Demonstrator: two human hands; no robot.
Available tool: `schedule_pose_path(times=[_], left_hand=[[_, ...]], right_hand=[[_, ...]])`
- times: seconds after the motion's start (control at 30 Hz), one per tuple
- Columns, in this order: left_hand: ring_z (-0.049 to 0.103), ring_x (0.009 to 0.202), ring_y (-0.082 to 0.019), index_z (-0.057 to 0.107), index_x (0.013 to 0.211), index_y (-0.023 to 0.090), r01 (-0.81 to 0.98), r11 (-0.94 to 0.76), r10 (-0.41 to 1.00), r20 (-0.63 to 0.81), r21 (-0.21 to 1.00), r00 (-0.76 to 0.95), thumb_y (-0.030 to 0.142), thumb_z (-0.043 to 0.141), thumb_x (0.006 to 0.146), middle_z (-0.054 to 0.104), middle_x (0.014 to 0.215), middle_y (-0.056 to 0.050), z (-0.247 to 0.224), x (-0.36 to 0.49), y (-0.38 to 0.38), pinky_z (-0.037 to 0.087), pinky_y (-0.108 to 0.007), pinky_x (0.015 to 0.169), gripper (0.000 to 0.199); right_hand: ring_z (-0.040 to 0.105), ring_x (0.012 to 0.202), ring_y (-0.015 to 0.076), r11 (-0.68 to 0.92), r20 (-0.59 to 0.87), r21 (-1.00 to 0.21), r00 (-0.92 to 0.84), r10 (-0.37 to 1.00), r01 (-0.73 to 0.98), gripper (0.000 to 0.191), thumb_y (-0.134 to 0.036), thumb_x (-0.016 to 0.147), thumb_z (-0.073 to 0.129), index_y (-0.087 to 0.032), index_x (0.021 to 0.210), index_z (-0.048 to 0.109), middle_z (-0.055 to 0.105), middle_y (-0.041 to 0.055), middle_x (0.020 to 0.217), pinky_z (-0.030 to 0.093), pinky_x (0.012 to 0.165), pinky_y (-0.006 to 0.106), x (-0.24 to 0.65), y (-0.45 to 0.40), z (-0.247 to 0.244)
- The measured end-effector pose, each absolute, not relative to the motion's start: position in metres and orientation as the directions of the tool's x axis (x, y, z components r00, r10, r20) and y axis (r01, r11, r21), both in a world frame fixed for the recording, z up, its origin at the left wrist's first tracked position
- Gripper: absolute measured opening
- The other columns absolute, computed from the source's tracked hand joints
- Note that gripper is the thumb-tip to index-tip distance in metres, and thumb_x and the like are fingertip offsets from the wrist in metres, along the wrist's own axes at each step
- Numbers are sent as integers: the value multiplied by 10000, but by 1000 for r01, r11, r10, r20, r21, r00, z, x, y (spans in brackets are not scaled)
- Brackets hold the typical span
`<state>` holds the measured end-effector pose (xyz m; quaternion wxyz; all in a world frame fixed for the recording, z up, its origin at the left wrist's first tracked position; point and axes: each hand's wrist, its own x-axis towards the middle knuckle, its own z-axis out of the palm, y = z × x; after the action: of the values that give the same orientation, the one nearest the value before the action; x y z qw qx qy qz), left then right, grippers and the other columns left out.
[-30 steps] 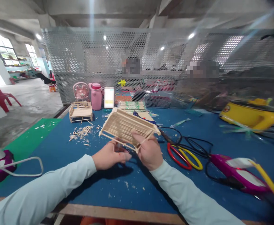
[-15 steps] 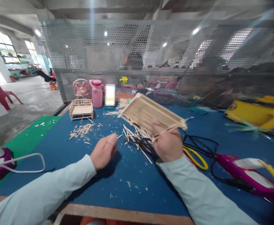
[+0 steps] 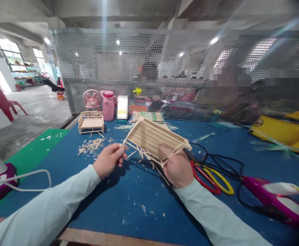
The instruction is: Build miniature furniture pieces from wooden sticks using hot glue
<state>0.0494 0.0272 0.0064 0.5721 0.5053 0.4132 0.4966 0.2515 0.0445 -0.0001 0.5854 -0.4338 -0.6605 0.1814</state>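
My right hand [image 3: 178, 165] grips the right end of a slatted wooden stick frame [image 3: 152, 138], tilted above the table. At the frame's left corner is my left hand [image 3: 111, 159], thumb and fingers pinched together; what it pinches is too small to make out. Loose sticks [image 3: 159, 171] lie partly hidden under the frame. A small finished-looking stick bench [image 3: 91, 123] stands at the back left, with a pile of short cut sticks [image 3: 91, 145] in front of it.
On the blue table [image 3: 129, 218] are a pink flask [image 3: 108, 107], a phone [image 3: 122, 107], red and yellow handles [image 3: 217, 181], black cables, a purple power strip [image 3: 285, 200] and a yellow pot [image 3: 280, 131]. Behind a perforated screen [image 3: 129, 61] sits a person.
The frame has moved down and left, and its left corner now meets my left hand. My right hand has shifted slightly lower; the red and yellow handles show more fully.
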Motion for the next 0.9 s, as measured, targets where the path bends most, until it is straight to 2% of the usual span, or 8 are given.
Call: schedule_pose_path(times=[0.17, 0.27, 0.43, 0.53, 0.63, 0.73, 0.83, 0.9], left_hand=[[474, 544, -50, 500, 665, 142, -132, 42, 952, 0, 990, 307, 464, 747, 560, 516, 618, 35, 3, 59, 15, 435, -199, 539, 419], [482, 576, -64, 449, 700, 166, -153, 44, 945, 9, 987, 328, 468, 778, 499, 530, 674, 32, 3, 59, 15, 447, -211, 540, 489], [410, 440, -70, 449, 633, 174, -47, -8, 967, 20, 999, 253, 570, 585, 682, 436, 529, 45, -1, 64, 17, 384, -226, 437, 422], [325, 377, -75, 396, 527, 200, -3, -51, 941, 49, 999, 335, 502, 543, 737, 364, 425, 52, -5, 69, 17, 318, -240, 396, 397], [243, 367, -81, 386, 525, 215, 21, -71, 925, 58, 997, 375, 476, 488, 782, 292, 403, 67, -6, 70, 15, 275, -252, 398, 380], [282, 443, -102, 405, 530, 207, 106, -244, 902, 186, 964, 389, 454, 459, 810, 314, 459, 49, -2, 68, 12, 298, -262, 487, 378], [267, 493, -103, 339, 501, 195, 260, -443, 839, 294, 858, 458, 436, 409, 845, 285, 496, 44, 0, 63, 10, 265, -255, 513, 426], [259, 488, -96, 327, 527, 193, 283, -439, 860, 308, 853, 407, 460, 359, 866, 282, 504, 49, -1, 60, 12, 247, -245, 489, 433]], right_hand=[[618, 990, 257, 537, 590, -773, 69, 805, 339, 290, -415, 751, 564, -229, 926, 700, 720, 50, 904, 436, 948, 423, 256, 42, 1], [643, 916, 260, 482, 530, -825, 107, 841, 296, 318, -442, 719, 600, -182, 866, 707, 722, 77, 865, 469, 904, 400, 244, 35, 8], [655, 737, 252, 318, 340, -932, 122, 932, 172, 446, -528, 643, 641, -135, 847, 689, 713, 86, 742, 531, 714, 384, 221, 18, 17], [648, 733, 257, 296, 313, -937, 69, 947, 186, 466, -558, 604, 656, -134, 794, 683, 697, 81, 674, 528, 709, 386, 215, 10, 19], [649, 729, 252, 299, 313, -942, 80, 946, 153, 448, -540, 595, 677, -139, 795, 676, 694, 73, 682, 525, 740, 390, 215, 9, 17], [656, 804, 243, 324, 325, -946, 85, 942, 20, 403, -480, 628, 685, -165, 880, 671, 708, 60, 769, 512, 810, 389, 218, 16, 13], [648, 903, 238, 337, 318, -913, 116, 941, -231, 414, -417, 613, 713, -212, 967, 655, 709, 41, 904, 492, 872, 398, 223, 25, 14], [642, 933, 244, 314, 270, -870, 167, 948, -380, 482, -372, 560, 751, -227, 1006, 640, 705, 29, 952, 485, 888, 413, 227, 30, 19]])
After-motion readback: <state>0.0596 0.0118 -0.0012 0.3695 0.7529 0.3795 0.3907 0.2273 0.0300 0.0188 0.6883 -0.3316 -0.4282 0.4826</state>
